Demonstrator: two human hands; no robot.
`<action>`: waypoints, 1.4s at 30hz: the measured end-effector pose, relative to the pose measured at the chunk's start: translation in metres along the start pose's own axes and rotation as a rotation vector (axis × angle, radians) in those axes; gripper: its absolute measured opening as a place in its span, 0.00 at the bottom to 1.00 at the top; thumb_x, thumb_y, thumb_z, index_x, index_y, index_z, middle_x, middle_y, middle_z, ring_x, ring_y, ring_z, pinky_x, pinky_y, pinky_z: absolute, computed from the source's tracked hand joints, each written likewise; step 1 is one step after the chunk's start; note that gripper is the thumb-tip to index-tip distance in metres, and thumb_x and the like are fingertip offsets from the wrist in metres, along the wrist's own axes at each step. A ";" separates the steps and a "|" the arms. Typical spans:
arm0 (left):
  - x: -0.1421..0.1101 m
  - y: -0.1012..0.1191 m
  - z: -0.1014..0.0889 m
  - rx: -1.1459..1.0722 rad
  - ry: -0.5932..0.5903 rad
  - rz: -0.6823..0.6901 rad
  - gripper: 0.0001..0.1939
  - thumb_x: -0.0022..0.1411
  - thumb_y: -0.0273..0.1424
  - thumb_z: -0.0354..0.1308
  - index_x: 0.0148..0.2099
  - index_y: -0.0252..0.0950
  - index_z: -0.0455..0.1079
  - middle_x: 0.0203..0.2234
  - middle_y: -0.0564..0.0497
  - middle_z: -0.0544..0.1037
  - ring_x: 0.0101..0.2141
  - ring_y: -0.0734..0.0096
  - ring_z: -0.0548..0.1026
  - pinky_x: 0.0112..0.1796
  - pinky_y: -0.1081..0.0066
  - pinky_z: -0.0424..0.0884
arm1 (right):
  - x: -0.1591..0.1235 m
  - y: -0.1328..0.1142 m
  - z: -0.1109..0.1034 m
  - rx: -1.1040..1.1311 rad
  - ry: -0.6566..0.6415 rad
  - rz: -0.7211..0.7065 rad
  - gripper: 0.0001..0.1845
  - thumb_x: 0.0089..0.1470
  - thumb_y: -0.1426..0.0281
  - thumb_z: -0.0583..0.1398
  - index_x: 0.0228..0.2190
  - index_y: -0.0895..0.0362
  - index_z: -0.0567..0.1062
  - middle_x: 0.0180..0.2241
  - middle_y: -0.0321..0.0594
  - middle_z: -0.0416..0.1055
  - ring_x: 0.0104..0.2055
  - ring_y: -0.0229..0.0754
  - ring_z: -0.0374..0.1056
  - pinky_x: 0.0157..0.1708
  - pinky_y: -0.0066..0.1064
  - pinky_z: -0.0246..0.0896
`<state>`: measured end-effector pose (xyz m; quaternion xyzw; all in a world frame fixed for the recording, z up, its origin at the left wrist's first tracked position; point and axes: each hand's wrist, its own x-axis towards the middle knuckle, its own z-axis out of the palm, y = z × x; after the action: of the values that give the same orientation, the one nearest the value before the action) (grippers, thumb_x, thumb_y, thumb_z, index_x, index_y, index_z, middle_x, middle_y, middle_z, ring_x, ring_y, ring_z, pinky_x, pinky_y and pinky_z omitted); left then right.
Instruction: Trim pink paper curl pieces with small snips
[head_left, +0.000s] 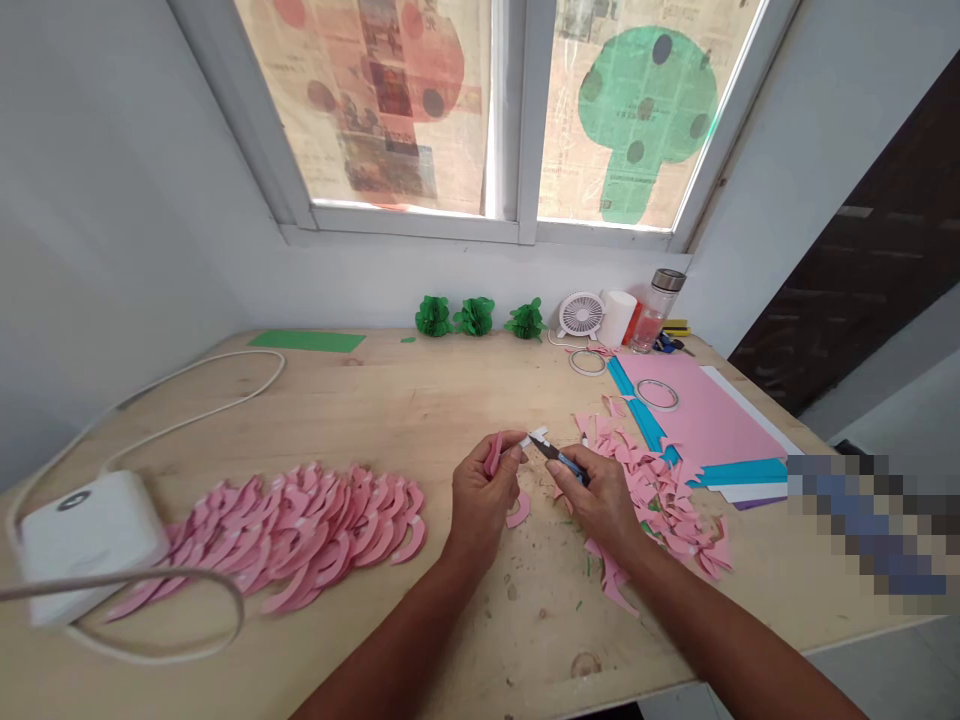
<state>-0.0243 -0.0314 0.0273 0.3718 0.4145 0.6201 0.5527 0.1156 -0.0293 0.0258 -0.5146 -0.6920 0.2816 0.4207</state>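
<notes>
Pink paper piece (pixel 492 456) in the left hand (pixel 484 490), over mid-worktop (pixel 360 400); left grip pinched on it, white strip (pixel 541 433) at fingertips. Right grip wrapped round dark scissors (pixel 541 446), right hand (pixel 600 490) near pink scraps (pixel 660 490). Leftward, overlapping curved pink pieces (pixel 315 535). Behind: green paper pompoms (pixel 474 316), white fan (pixel 581 315).
</notes>
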 end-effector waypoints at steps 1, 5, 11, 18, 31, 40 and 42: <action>0.000 0.000 0.000 -0.002 0.000 -0.001 0.13 0.49 0.35 0.60 0.38 0.34 0.70 0.20 0.59 0.64 0.12 0.88 0.53 0.13 0.81 0.49 | 0.000 0.000 0.000 -0.006 0.004 -0.003 0.16 0.52 0.59 0.54 0.27 0.59 0.73 0.17 0.31 0.57 0.20 0.33 0.53 0.20 0.24 0.47; -0.001 0.001 0.001 -0.010 0.012 -0.006 0.14 0.48 0.35 0.61 0.38 0.34 0.70 0.21 0.58 0.66 0.12 0.88 0.54 0.13 0.81 0.49 | 0.000 0.001 0.001 -0.029 0.027 -0.018 0.16 0.52 0.60 0.54 0.26 0.59 0.72 0.18 0.32 0.58 0.21 0.33 0.53 0.21 0.24 0.47; 0.001 0.000 0.000 0.020 0.014 0.003 0.15 0.48 0.35 0.60 0.38 0.33 0.70 0.21 0.57 0.66 0.12 0.88 0.54 0.13 0.80 0.50 | 0.000 0.000 0.001 -0.037 0.049 -0.013 0.16 0.52 0.59 0.54 0.25 0.59 0.72 0.18 0.31 0.58 0.21 0.33 0.53 0.21 0.25 0.47; 0.001 -0.001 -0.003 0.076 0.010 0.037 0.14 0.49 0.36 0.60 0.38 0.33 0.71 0.21 0.57 0.66 0.13 0.87 0.54 0.14 0.80 0.51 | 0.004 0.003 -0.007 -0.043 0.109 0.016 0.16 0.52 0.59 0.54 0.25 0.59 0.71 0.18 0.31 0.58 0.21 0.33 0.53 0.21 0.25 0.47; -0.005 -0.010 0.018 0.275 -0.128 0.079 0.10 0.48 0.30 0.59 0.36 0.35 0.73 0.22 0.51 0.73 0.19 0.77 0.64 0.18 0.79 0.57 | 0.017 0.012 -0.034 -0.082 0.279 0.041 0.16 0.51 0.58 0.55 0.23 0.58 0.70 0.17 0.30 0.56 0.20 0.32 0.51 0.21 0.24 0.45; 0.004 -0.034 0.053 0.359 -0.229 0.092 0.11 0.49 0.25 0.56 0.38 0.35 0.72 0.30 0.49 0.77 0.32 0.68 0.74 0.33 0.72 0.68 | 0.016 0.011 -0.042 -0.050 0.318 0.033 0.15 0.50 0.58 0.56 0.26 0.59 0.71 0.18 0.30 0.58 0.21 0.32 0.53 0.22 0.24 0.47; 0.002 -0.039 0.056 0.375 -0.269 0.104 0.13 0.50 0.25 0.55 0.40 0.35 0.73 0.33 0.48 0.77 0.37 0.66 0.74 0.38 0.70 0.67 | 0.017 0.013 -0.043 -0.051 0.309 0.032 0.15 0.50 0.59 0.56 0.26 0.59 0.72 0.18 0.30 0.59 0.21 0.32 0.54 0.22 0.23 0.47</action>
<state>0.0418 -0.0218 0.0125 0.5680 0.4253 0.5049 0.4915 0.1570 -0.0110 0.0410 -0.5732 -0.6177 0.1880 0.5046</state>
